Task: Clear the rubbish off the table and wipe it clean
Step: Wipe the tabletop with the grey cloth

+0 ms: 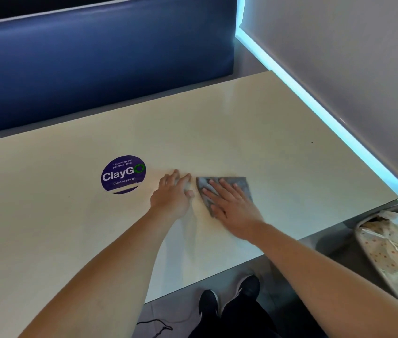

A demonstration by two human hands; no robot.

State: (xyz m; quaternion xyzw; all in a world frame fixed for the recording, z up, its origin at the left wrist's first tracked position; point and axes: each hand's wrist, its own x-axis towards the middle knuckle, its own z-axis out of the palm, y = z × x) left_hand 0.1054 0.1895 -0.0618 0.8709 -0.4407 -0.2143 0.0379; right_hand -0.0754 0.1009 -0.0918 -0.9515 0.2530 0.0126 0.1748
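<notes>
2 black shoes [227, 301] stand below the table [278, 147] edge. Right of the table, 1 bin [361, 230] holds crumpled paper. On the table, the right hand [229, 203] presses 1 grey cloth [242, 185] flat, fingers straight; the left hand [173, 193] rests relaxed, grasping nothing, beside 1 purple sticker [123, 174].

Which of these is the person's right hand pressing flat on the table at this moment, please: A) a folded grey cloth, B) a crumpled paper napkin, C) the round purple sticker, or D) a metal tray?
A: the right hand lies with straight fingers on the folded grey cloth on the table, beside the left hand.
</notes>
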